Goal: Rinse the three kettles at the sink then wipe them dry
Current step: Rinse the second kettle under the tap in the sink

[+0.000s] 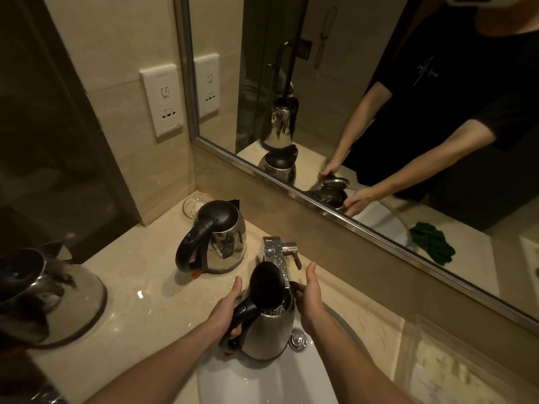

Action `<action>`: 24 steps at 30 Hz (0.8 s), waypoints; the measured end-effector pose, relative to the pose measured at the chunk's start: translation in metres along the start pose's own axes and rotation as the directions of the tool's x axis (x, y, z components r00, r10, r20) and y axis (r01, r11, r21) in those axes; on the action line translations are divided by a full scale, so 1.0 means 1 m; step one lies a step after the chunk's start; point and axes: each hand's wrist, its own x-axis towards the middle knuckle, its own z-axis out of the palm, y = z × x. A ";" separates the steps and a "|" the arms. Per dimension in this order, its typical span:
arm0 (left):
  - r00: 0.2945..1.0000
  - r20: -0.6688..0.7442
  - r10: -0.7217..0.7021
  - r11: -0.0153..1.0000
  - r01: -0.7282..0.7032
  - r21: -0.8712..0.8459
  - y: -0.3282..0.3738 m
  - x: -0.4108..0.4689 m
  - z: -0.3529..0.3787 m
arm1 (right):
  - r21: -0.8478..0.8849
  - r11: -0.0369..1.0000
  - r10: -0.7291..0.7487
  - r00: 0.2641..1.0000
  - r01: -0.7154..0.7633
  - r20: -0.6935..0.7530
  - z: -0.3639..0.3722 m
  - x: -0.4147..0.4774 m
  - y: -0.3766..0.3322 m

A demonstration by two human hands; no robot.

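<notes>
over the sink [248,383] the left hand [226,313] grips the open kettle [269,330] by its handle, lid up under the faucet [275,258] to catch water. the right hand [310,301] steadies its side, fingers hidden, so i cannot tell whether it clasps. the near kettle [49,293] and corner kettle [217,237] wait on the counter [140,287].

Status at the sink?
Left hand grips kettle handle; right hand at its spout side, grip unclear. Kettle over basin, lid open, at faucet. Two kettles wait on counter.

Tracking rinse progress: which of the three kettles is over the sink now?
The open-lidded kettle gripped by the left hand; the other two stand on the counter left of it.
</notes>
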 end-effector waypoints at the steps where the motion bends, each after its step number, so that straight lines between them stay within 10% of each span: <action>1: 1.000 0.002 -0.002 1.000 0.002 0.008 -0.002 0.002 -0.001 | 0.004 1.000 0.008 1.000 -0.008 0.001 -0.001 -0.001 0.002; 24: 0.996 0.084 0.003 0.997 -0.010 0.082 -0.033 -0.045 -0.014 | -0.092 0.988 -0.091 0.956 0.121 0.277 -0.028 -0.087 0.037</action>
